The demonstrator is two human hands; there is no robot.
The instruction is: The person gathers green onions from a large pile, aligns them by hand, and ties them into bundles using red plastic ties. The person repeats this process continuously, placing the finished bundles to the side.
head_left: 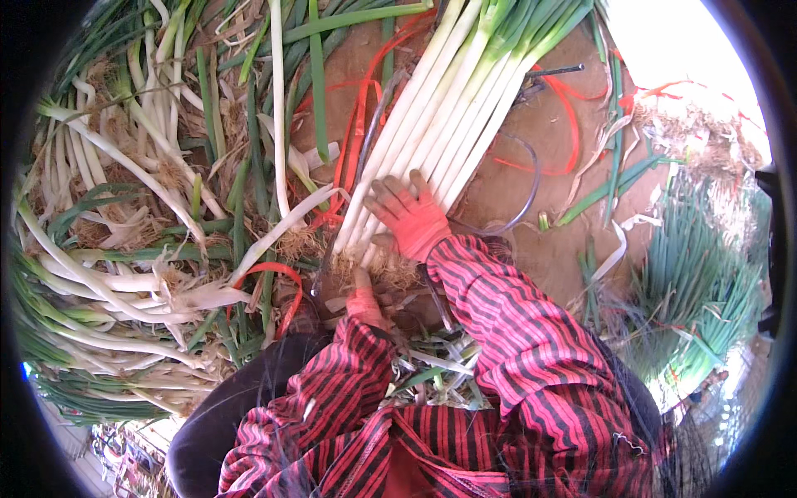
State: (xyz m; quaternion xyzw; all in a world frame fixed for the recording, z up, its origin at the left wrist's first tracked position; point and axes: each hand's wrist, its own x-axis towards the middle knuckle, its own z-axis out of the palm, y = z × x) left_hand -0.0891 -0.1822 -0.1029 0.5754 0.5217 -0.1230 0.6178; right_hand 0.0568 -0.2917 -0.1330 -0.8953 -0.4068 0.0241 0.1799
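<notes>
A row of peeled green onions (436,118) lies side by side on the brown ground, white stalks towards me and green leaves at the top. My right hand (408,215), in a red glove with dirty fingertips, rests spread over the lower stalks near the roots. My left hand (366,299), also gloved in red, is at the root ends (398,267), fingertips touching them from below; its grip is partly hidden. A dark wire (526,208) curves out to the right of the stalks, and red plastic strapping (358,131) runs along their left side.
Loose unpeeled green onions (143,280) with roots and dry skins are heaped at the left. Bundled green onions (691,267) lie at the right. More red strapping (573,137) and torn leaves (613,187) are scattered on the ground (548,261). Trimmings lie between my legs.
</notes>
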